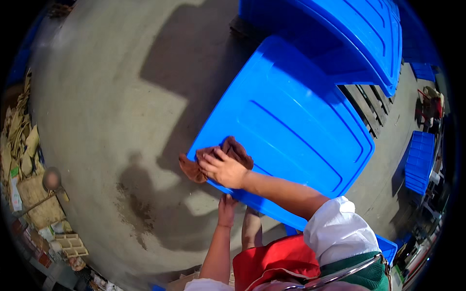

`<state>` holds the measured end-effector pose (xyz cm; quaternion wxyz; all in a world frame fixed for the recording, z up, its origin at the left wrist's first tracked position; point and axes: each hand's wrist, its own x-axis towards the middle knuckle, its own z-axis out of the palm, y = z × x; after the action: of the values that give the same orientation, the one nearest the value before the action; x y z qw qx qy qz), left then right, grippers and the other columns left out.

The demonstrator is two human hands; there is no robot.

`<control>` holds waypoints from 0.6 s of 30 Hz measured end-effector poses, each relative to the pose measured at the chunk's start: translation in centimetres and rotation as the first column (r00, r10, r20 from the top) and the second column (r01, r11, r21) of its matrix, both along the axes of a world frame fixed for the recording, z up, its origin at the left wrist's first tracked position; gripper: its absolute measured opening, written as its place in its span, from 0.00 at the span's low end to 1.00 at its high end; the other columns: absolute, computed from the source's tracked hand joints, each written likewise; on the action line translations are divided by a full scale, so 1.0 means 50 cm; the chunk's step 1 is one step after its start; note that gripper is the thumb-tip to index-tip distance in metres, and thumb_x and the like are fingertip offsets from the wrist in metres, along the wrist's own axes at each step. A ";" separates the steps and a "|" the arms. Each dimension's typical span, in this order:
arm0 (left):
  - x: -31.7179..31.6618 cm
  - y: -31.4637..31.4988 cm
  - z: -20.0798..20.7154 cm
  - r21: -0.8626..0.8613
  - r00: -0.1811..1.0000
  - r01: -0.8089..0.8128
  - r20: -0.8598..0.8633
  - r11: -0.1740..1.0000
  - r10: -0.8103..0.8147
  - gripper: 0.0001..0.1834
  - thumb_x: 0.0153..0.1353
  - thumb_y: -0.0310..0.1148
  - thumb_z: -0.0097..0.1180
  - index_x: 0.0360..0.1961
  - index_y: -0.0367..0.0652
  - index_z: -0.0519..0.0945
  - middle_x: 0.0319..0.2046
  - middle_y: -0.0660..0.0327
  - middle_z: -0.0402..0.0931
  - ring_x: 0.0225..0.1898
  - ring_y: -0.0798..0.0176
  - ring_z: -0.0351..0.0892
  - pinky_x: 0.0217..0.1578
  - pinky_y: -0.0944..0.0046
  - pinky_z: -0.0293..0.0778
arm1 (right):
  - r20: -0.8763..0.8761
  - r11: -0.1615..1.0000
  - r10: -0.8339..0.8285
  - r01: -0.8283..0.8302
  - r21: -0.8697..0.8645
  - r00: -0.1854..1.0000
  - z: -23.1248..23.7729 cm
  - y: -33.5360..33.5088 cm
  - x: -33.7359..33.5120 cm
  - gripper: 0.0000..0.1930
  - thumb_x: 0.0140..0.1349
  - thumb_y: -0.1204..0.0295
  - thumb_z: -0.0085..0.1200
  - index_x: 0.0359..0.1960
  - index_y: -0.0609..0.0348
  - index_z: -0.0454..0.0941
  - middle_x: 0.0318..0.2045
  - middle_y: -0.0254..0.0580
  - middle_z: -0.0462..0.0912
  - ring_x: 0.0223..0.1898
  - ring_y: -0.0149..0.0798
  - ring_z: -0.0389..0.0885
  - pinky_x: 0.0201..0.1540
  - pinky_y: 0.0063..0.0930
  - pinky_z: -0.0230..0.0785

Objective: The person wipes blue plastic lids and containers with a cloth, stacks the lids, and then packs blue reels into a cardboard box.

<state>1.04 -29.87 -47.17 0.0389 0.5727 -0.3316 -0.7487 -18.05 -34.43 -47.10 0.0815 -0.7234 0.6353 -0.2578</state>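
A large blue plastic bin lid (286, 126) with ridges along its top spreads out before me, tilted across the view. My right hand (224, 170) presses a crumpled brown cloth (238, 150) onto the lid's near left corner, its fingers bent over the fabric. Part of the cloth hangs past the lid's edge. Just below that corner, my left hand (226, 209) holds the lid's rim from the side, fingertips against the edge. What lies beneath the lid is mostly hidden.
Another big blue bin (359, 29) stands at the far right, overlapping the lid. Wooden pallet slats (366, 106) show beneath it. A smaller blue crate (420, 162) sits at the right. Sacks and cardboard (41, 199) are piled along the left. Grey concrete floor (107, 97) lies between.
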 end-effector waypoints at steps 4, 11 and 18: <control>0.006 -0.068 0.001 -0.232 0.981 -0.109 -0.182 0.967 0.067 0.25 0.65 0.48 0.37 0.53 0.39 0.61 0.47 0.60 0.66 0.48 0.65 0.67 0.48 0.66 0.64 | -0.182 0.995 0.054 -0.037 0.094 0.982 0.006 0.026 -0.002 0.22 0.52 0.65 0.42 0.49 0.58 0.69 0.54 0.40 0.66 0.59 0.43 0.59 0.61 0.49 0.45; -0.244 -0.312 0.000 -0.662 0.675 0.738 0.728 0.132 -0.123 0.27 0.66 0.47 0.25 0.46 0.39 0.73 0.45 0.51 0.72 0.49 0.50 0.68 0.50 0.55 0.61 | -0.253 0.842 -0.477 0.520 0.141 0.842 0.033 -0.037 -0.189 0.20 0.51 0.66 0.41 0.44 0.64 0.71 0.49 0.48 0.70 0.55 0.47 0.63 0.56 0.51 0.49; -0.253 -0.307 -0.019 -0.676 0.677 0.735 0.735 0.045 -0.018 0.26 0.65 0.49 0.30 0.42 0.41 0.75 0.41 0.55 0.75 0.44 0.49 0.72 0.43 0.52 0.65 | -0.195 0.406 -0.871 0.883 0.234 0.452 0.038 -0.062 -0.538 0.14 0.50 0.71 0.44 0.40 0.60 0.72 0.38 0.43 0.74 0.46 0.42 0.69 0.55 0.50 0.52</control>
<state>-11.62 -45.21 -48.11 0.0803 0.4750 -0.8656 -0.1364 -44.94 -37.52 -45.21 0.0307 -0.2668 0.9520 -0.1467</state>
